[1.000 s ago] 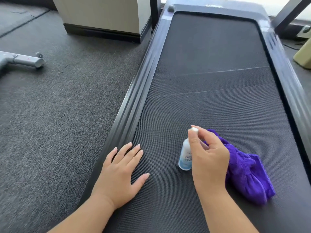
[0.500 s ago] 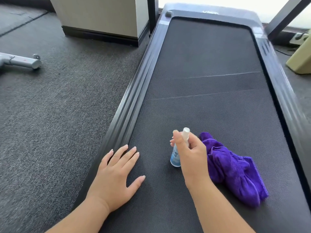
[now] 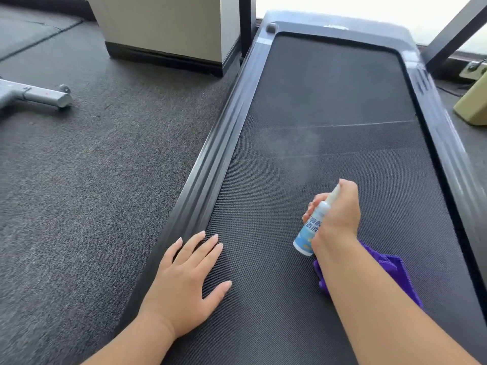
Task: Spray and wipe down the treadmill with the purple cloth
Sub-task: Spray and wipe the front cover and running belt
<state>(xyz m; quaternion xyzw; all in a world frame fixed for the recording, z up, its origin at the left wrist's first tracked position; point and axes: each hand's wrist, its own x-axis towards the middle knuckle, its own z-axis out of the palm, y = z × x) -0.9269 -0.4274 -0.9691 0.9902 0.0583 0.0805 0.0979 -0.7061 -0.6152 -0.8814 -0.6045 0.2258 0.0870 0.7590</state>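
The flat treadmill [image 3: 329, 96] runs away from me, its dark belt framed by grey side rails. My right hand [image 3: 340, 214] grips a small white and blue spray bottle [image 3: 307, 234], tilted forward above the belt with a finger on its top. A faint mist hangs over the belt ahead of the nozzle. The purple cloth [image 3: 395, 272] lies crumpled on the belt under my right forearm, mostly hidden by it. My left hand [image 3: 189, 283] rests flat on the belt beside the left rail, fingers spread.
Grey carpet [image 3: 92, 180] lies left of the treadmill. A grey metal machine foot [image 3: 39, 94] sits at far left. A beige cabinet [image 3: 168, 30] stands behind. A dark slanted post [image 3: 453, 32] and a beige block [image 3: 473, 104] are at the right.
My right hand has lifted the bottle forward and tilted it away from me, and mist now shows over the belt. My forearm now covers much of the cloth. The left hand stays put.
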